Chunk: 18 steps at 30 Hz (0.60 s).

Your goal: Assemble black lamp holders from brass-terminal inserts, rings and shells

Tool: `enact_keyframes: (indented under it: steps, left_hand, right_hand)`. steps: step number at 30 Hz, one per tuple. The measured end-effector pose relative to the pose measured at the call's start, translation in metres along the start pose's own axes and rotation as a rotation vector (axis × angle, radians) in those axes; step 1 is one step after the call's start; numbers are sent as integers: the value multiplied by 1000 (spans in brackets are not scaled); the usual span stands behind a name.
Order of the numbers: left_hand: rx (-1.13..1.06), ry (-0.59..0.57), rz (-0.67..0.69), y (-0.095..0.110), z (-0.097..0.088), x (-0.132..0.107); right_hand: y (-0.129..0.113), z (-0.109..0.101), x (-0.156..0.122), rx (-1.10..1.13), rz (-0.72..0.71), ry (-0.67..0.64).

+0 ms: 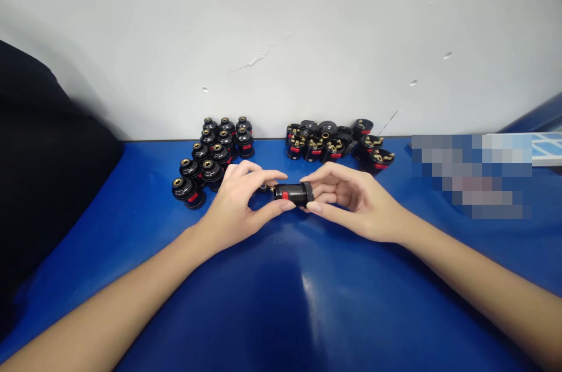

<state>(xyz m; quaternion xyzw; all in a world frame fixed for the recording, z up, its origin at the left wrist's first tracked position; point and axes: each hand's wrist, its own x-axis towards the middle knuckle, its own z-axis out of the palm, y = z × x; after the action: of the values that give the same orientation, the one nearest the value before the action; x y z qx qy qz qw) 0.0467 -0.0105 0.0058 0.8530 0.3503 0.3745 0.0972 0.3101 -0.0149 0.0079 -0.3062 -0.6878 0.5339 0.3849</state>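
Note:
A small black cylindrical part [293,193] with a red tab lies sideways between my two hands, just above the blue table [281,301]. My left hand [239,205] pinches its left end with thumb and fingers. On its right end my right hand [351,199] grips with thumb and fingertips. Behind my left hand stands a neat group of black capped parts [213,152] with brass tops. Behind my right hand lies a loose pile of open black parts [338,143] showing brass and red inside.
A white wall [281,38] rises right behind the parts at the table's far edge. A dark shape [39,173] fills the left side. A blurred patch [472,176] and a white-and-blue sheet [547,146] lie at the right.

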Motion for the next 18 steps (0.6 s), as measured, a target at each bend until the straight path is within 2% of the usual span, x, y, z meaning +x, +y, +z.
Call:
enact_keyframes:
  steps: [6, 13, 18]
  left_hand:
    - [-70, -6, 87, -2, 0, 0]
    - [10, -49, 0, 4, -2, -1]
    - [-46, -27, 14, 1, -2, 0]
  right_hand:
    - [-2, 1, 0, 0, -1, 4]
    - [0, 2, -1, -4, -23, -9]
    - [1, 2, -1, -41, -37, 0]
